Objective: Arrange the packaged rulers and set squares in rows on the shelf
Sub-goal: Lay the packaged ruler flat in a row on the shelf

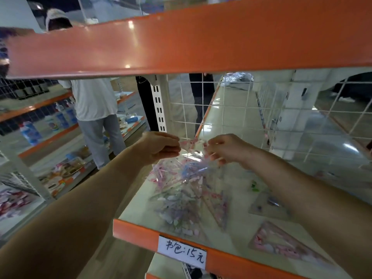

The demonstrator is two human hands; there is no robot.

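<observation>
- Left hand (pixel 161 146) and right hand (pixel 225 150) each pinch the top of a clear bag (pixel 181 178) of packaged rulers and set squares over the shelf (pixel 237 228).
- Below the hands, a handwritten tag (pixel 185 251) reads "书包:15元".
- A pink set square (pixel 281 244) lies flat under the right forearm.

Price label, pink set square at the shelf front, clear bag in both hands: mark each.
price label (pixel 183 251): head view, middle of the white paper.
pink set square (pixel 281 245): head view, its flat face.
clear bag (pixel 181 178): head view, crinkled upper part.
</observation>
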